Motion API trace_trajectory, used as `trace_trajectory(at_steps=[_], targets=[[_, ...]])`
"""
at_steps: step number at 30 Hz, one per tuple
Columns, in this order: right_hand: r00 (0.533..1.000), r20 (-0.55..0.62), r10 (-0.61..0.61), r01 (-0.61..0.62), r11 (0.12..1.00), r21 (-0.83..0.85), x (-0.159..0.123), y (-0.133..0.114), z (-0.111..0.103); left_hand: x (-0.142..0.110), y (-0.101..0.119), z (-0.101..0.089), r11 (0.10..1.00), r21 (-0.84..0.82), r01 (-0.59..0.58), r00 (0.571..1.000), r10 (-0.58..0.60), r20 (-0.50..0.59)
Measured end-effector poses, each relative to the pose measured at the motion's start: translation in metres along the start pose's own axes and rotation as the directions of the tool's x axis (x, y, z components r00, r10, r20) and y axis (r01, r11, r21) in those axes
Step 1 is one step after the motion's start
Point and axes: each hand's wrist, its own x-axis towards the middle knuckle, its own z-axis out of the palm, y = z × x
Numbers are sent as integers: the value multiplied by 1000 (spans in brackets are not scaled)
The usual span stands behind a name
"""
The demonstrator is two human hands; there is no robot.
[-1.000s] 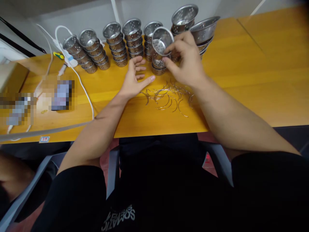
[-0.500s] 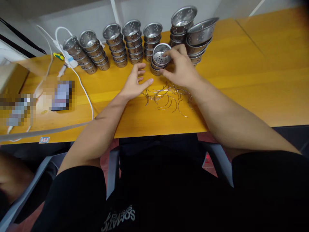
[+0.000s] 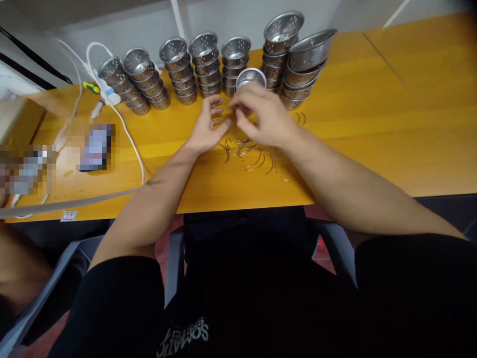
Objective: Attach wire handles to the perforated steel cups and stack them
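My left hand (image 3: 209, 125) hovers over the yellow table with its fingers curved and apart, holding nothing I can see. My right hand (image 3: 263, 115) is just to its right, slightly blurred, fingers bent and a small gap between thumb and forefinger. Nothing shows between them. Behind the right hand stands a short stack of perforated metal cups (image 3: 250, 75), mostly hidden by that hand. Below both hands lies a loose scatter of thin, curved metal wires (image 3: 257, 158), partly covered by the right hand and wrist.
Several stacks of perforated metal cups (image 3: 206, 67) line the back of the table. Wider metal bowls (image 3: 311, 52) top a leaning stack at the right. A white cable (image 3: 128, 134), a power strip (image 3: 109, 93) and a blurred-out phone (image 3: 96, 148) lie at the left.
My right hand has left the short cup stack and come toward me and to the left, close to my left hand. The left hand has barely moved.
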Motion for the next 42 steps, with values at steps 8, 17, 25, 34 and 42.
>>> trace_trajectory(at_steps=[8,17,25,34,42], targets=[[997,71,-21,16,997,76,13,39,49,2,-16,-5,999,28,-16,1000,16,-12],[998,-8,62,-62,998,-5,6,47,43,4,-20,-3,1000,11,25,1000,-25,14],[987,-81,135,-138,990,-35,-1,53,32,1,-13,-5,999,26,38,999,-38,14],[944,0,329,-315,905,-287,-4,8,9,-8,28,-5,990,93,107,994,-107,4],[965,61,255,-225,925,-307,-2,-22,-11,-6,25,-5,991,85,103,995,-104,8]])
